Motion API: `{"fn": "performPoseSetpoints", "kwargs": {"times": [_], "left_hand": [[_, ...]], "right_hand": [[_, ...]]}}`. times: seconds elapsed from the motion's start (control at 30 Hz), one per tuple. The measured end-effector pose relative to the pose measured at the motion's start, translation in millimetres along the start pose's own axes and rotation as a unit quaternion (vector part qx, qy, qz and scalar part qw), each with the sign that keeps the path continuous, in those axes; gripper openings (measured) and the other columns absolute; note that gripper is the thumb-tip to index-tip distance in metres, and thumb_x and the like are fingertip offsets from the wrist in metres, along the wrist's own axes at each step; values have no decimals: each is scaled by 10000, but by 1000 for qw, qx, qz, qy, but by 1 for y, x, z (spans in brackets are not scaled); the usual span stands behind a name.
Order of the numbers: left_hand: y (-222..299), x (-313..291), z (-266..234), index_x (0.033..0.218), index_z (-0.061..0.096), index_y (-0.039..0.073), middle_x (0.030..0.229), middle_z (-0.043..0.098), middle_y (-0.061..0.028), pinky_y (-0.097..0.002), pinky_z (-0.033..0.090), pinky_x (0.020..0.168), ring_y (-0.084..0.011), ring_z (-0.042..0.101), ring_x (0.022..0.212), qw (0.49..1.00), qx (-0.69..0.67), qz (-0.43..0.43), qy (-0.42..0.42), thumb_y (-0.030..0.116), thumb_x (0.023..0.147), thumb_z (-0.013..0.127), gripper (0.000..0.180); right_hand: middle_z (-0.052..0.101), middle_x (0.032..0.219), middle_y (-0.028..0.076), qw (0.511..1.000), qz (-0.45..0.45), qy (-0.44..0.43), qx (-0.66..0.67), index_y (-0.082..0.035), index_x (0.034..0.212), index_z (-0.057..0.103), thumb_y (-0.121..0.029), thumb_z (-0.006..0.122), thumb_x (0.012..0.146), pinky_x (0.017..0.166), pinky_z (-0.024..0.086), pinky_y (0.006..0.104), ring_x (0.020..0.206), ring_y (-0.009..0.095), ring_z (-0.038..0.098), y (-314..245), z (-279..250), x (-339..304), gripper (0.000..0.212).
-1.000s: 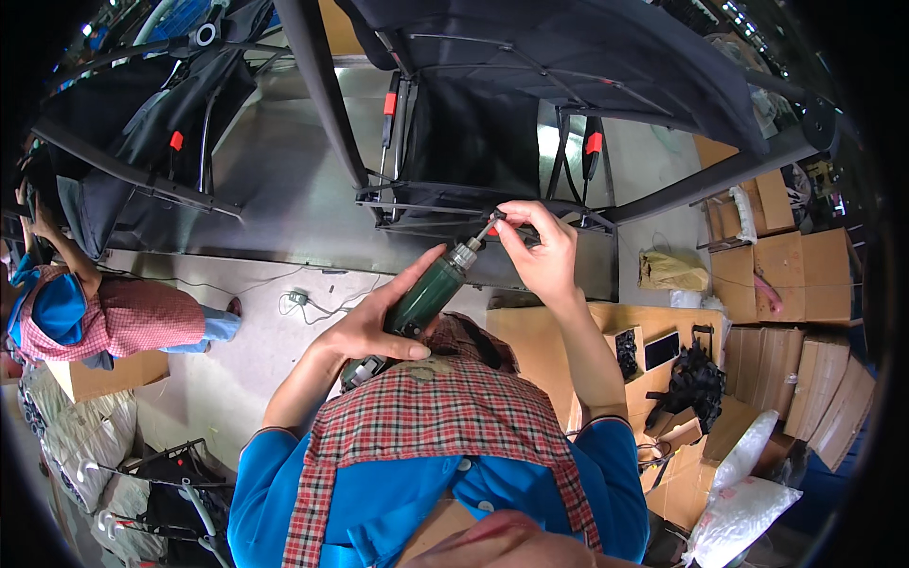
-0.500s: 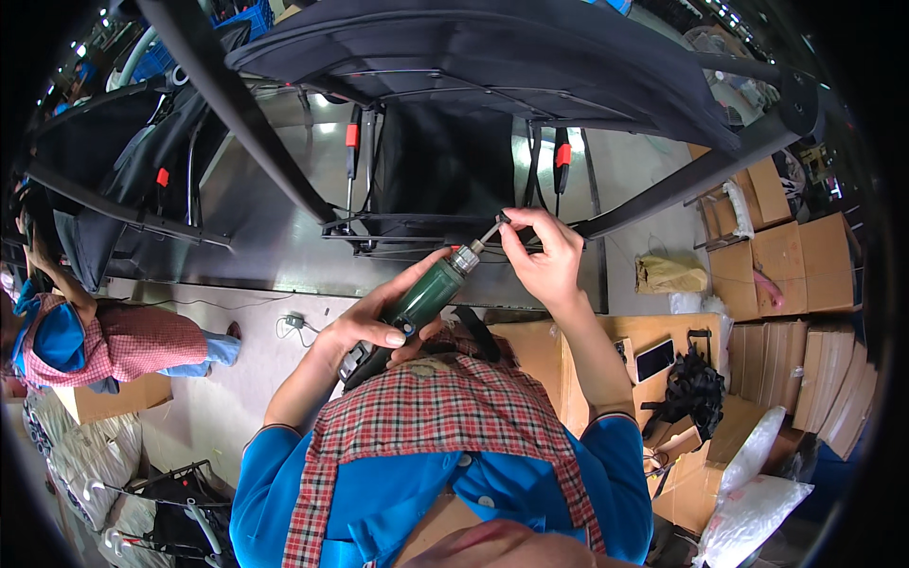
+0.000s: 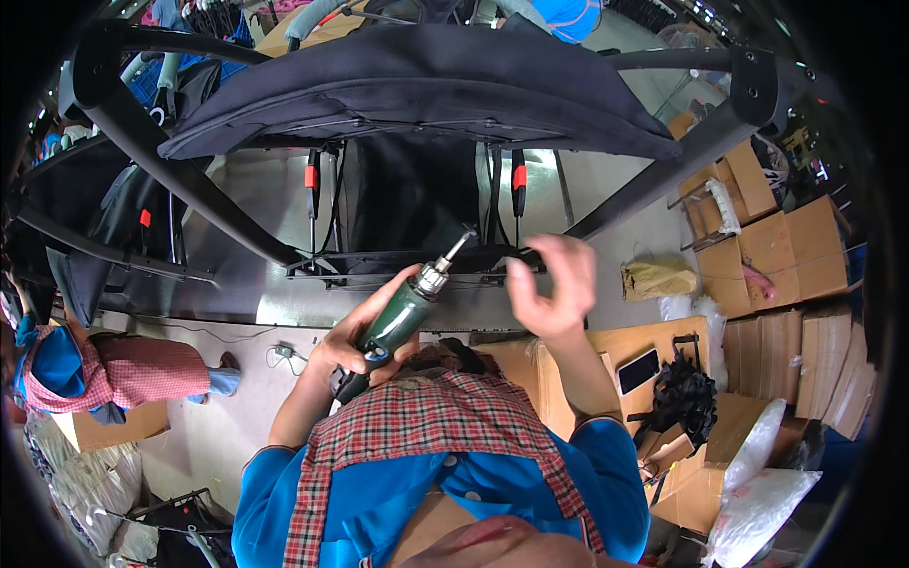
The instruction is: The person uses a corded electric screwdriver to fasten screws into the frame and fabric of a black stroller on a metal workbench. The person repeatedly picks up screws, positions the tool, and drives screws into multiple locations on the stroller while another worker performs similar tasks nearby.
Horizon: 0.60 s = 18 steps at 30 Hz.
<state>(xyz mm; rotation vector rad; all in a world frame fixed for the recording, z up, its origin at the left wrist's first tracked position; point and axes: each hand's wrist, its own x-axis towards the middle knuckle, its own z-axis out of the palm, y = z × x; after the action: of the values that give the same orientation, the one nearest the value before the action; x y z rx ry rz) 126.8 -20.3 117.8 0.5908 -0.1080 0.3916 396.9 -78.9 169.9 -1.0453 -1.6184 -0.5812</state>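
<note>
A green electric screwdriver (image 3: 395, 327) lies in my left hand (image 3: 352, 343), which is wrapped round its body in front of my chest. Its metal bit (image 3: 458, 246) points up and to the right toward the frame. My right hand (image 3: 559, 289) is raised to the right of the bit, apart from it. It is blurred, but thumb and forefinger look apart, with nothing visible between them. Beyond both hands stands a black tubular frame (image 3: 213, 210) with a black fabric panel (image 3: 426, 80) and red-marked struts (image 3: 519, 178).
Under the frame is a shiny dark table (image 3: 256, 213). To my right, a cardboard surface (image 3: 606, 348) holds a phone (image 3: 638, 371) and black straps (image 3: 684, 402). Cardboard boxes (image 3: 791, 256) stand farther right. At left, a person in a checked apron (image 3: 151, 372) works at another frame.
My right hand has let go of the screwdriver's tip, where it pinched a small dark piece, and moved slightly right and down. The view has shifted, so the frame appears farther left.
</note>
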Motion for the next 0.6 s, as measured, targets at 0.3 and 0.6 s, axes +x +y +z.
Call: {"fn": "performPoseSetpoints", "kwargs": {"times": [0.3, 0.6], "left_hand": [[-2, -2, 2, 1616, -25, 210, 897, 544, -193, -283, 479, 430, -192, 566, 522, 999, -19, 40, 16, 64, 637, 832, 1309], [-10, -1, 3, 1613, -24, 196, 841, 556, -193, -292, 516, 434, -207, 598, 495, 995, 35, 80, 38, 109, 637, 839, 1305]], "right_hand": [[623, 934, 129, 745, 308, -21, 591, 12, 1222, 551, -510, 358, 1053, 760, 484, 396, 868, 256, 619, 74, -10, -15, 582], [663, 955, 196, 983, 84, -157, 53, -18, 1020, 682, -25, 647, 866, 812, 513, 448, 908, 421, 625, 166, 79, -7, 158]]}}
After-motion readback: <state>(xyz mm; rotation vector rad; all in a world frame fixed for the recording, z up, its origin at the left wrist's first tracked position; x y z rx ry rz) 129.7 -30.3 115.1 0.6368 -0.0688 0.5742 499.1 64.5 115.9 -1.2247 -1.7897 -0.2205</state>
